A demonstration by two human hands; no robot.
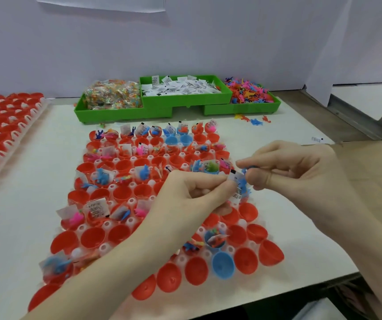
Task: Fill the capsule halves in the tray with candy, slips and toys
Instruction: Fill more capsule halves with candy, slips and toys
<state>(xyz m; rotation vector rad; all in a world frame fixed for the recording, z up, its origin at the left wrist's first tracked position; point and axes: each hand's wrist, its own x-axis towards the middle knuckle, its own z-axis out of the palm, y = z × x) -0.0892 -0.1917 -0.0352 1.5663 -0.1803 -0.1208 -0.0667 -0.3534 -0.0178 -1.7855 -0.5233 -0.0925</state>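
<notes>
Two bare hands meet over a clear plastic tray (pixel 107 248) of red and blue plastic capsule halves (pixel 93 237), working a paper slip and a small toy.

At far left lies a second tray of red capsule halves (pixel 3 125). The left hand (pixel 192 192) has its fingers curled, pinching a white printed paper slip (pixel 236 185) above the right side of the central tray. Touching that slip, a small blue plastic toy figure (pixel 245 181) is pinched by the right hand (pixel 291 169) between thumb and fingers. Many halves in the tray already hold slips and toys; others are bare. Behind, a green plastic bin (pixel 157 107) holds wrapped candy (pixel 114 93), a pile of white slips (pixel 180 87) and colourful toys (pixel 247 90).
</notes>
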